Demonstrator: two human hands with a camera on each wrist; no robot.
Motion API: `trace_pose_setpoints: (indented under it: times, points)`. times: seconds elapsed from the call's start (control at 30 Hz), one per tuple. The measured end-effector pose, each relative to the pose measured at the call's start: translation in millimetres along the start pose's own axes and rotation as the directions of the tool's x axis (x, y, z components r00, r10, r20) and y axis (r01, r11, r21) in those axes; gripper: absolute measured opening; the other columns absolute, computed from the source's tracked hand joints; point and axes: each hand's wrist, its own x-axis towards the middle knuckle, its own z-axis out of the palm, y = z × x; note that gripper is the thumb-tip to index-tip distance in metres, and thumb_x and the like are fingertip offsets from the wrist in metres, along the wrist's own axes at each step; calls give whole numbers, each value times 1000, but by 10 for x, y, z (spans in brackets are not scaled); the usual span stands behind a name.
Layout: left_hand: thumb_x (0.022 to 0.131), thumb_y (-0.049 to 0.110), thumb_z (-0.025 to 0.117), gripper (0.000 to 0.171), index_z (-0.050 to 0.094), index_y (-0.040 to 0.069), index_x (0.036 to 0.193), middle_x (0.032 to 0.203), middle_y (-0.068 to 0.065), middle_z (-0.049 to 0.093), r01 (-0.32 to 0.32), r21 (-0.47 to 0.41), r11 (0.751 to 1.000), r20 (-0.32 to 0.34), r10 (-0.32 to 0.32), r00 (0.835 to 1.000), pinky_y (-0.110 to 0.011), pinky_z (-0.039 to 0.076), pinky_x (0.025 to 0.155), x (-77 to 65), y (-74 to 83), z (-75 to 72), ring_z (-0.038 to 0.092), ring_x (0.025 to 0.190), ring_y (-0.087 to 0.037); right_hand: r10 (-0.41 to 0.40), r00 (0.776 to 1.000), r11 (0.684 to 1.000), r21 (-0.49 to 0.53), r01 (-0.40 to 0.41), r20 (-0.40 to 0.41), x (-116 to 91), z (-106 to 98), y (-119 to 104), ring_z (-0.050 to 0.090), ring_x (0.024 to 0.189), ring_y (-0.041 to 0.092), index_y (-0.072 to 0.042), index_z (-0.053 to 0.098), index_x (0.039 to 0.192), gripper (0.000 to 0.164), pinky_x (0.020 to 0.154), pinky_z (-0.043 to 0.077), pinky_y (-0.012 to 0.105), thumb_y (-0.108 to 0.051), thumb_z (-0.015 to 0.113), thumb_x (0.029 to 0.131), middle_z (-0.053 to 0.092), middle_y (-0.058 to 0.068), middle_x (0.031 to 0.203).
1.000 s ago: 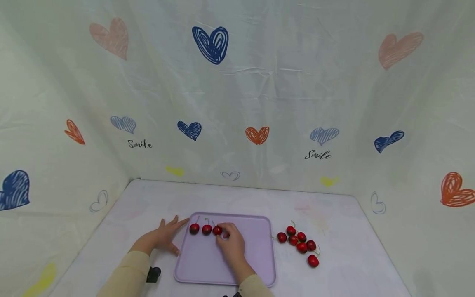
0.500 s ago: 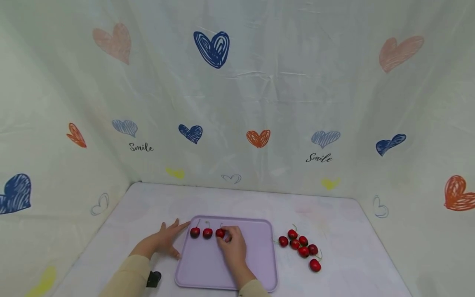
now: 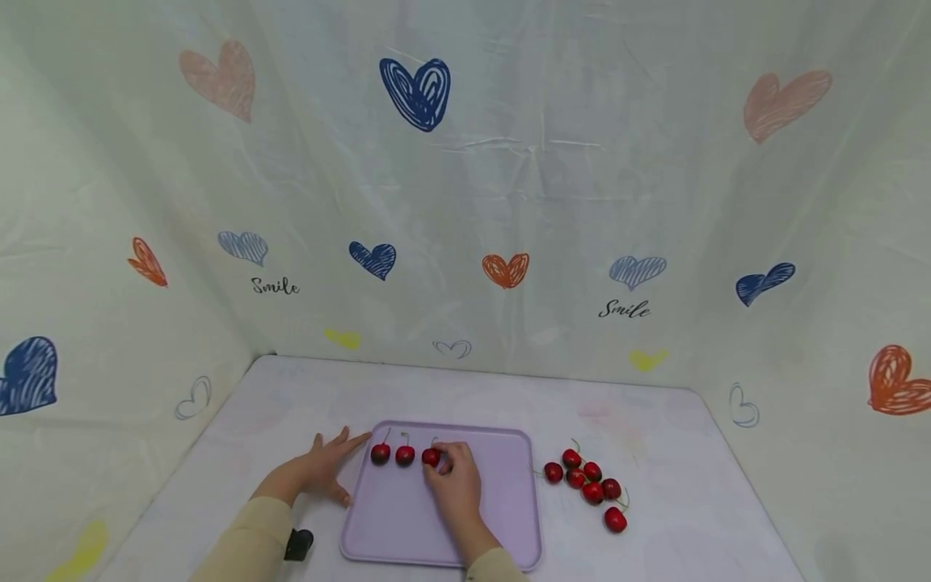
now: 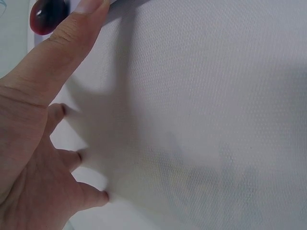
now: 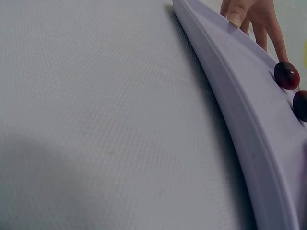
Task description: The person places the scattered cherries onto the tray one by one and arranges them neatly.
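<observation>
Three cherries [image 3: 405,456] along the far edge of a lilac tray [image 3: 502,473]
The right hand [image 3: 458,487] pinches the rightmost cherry [image 3: 431,457]; the left hand [image 3: 318,469], fingers spread, touches the tray's left edge. Seven more cherries [image 3: 592,492] lie on the table [image 3: 676,453] beyond its right edge.

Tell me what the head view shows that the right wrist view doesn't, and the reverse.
Only head: the right hand pinching a third cherry, and the loose cherries right of the tray. Only right wrist: the fine texture of the tabletop, up close. Both: the tray, the left hand at its left edge, and two cherries inside.
</observation>
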Motion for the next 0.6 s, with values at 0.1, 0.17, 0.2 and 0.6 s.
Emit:
trace_pose_setpoints:
  times: [0.1, 0.17, 0.2, 0.6]
  points:
    - [62, 20, 92, 106, 34, 9, 150, 151, -38, 17, 0, -6, 1000, 2, 0, 1000, -83, 14, 91, -5, 3, -5, 3, 126, -74, -8, 1000, 1000, 0, 8, -4, -3, -5, -6, 50, 64, 5, -11, 74, 96, 28, 57, 42, 21, -4, 81, 69, 57, -3, 86]
    - [62, 20, 92, 106, 34, 8, 150, 151, -39, 17, -6, -7, 1000, 2, 6, 1000, -83, 15, 91, -13, 11, -8, 3, 125, -74, -11, 1000, 1000, -3, 11, -11, -9, -7, -6, 50, 64, 5, -10, 74, 96, 28, 56, 42, 21, -3, 81, 69, 56, -3, 86]
    - [62, 20, 92, 106, 34, 8, 150, 151, -39, 17, -7, -6, 1000, 2, 7, 1000, -84, 15, 91, -15, 12, -7, 3, 125, -74, -12, 1000, 1000, -2, 12, -13, -11, -9, -7, 50, 64, 4, -9, 74, 96, 29, 56, 42, 21, -3, 81, 69, 56, -4, 86]
    - [61, 21, 92, 107, 34, 8, 150, 151, -39, 18, -7, 17, 1000, -3, 7, 1000, -82, 14, 93, -11, 4, 2, 4, 126, -74, -33, 999, 999, 7, 33, -10, -1, -3, 13, 48, 65, 0, -13, 74, 96, 29, 57, 43, 21, -3, 82, 70, 61, -7, 91]
